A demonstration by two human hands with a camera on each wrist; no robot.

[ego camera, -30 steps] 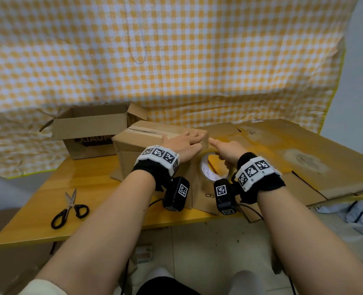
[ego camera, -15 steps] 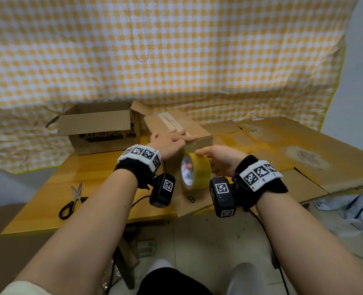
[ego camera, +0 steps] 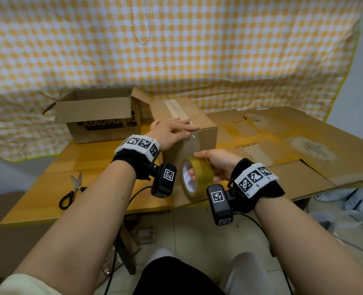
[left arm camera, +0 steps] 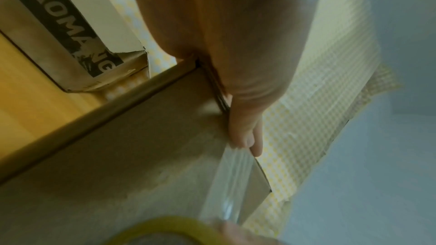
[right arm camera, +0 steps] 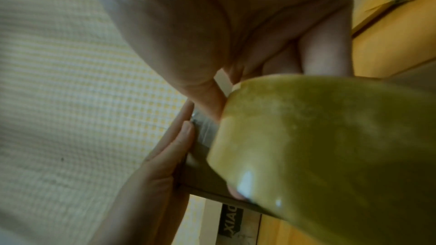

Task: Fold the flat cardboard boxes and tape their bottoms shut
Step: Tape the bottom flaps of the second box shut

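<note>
Resting flat on the near top edge of the closed brown cardboard box (ego camera: 189, 124), the left hand (ego camera: 172, 133) is kept released, its fingers (left arm camera: 245, 137) straight and pressed together over the end of a clear strip of tape (left arm camera: 228, 180). The strip is seen running down the box's near face to the yellowish roll of clear packing tape (ego camera: 197, 176). That roll is grasped by the right hand (ego camera: 216, 165): the thumb is laid over the outer rim and at least one finger is hooked through the white core, so this grip is clenched on the roll. In the right wrist view the roll (right arm camera: 330, 156) fills most of the frame, with the left hand's fingers (right arm camera: 179, 142) lying along the box edge just beyond it.

The box is set upright near the front of the yellow wooden table (ego camera: 91, 162), with an old band of tape visible along its top seam. An open brown carton with black lettering (ego camera: 99, 116) is placed just behind and to the left. Black-handled scissors (ego camera: 72, 190) are left on the table near its front left edge. Flattened cardboard sheets (ego camera: 293, 141) are spread over the right part of the table. A yellow-and-white checked cloth (ego camera: 176, 50) is hung behind.
</note>
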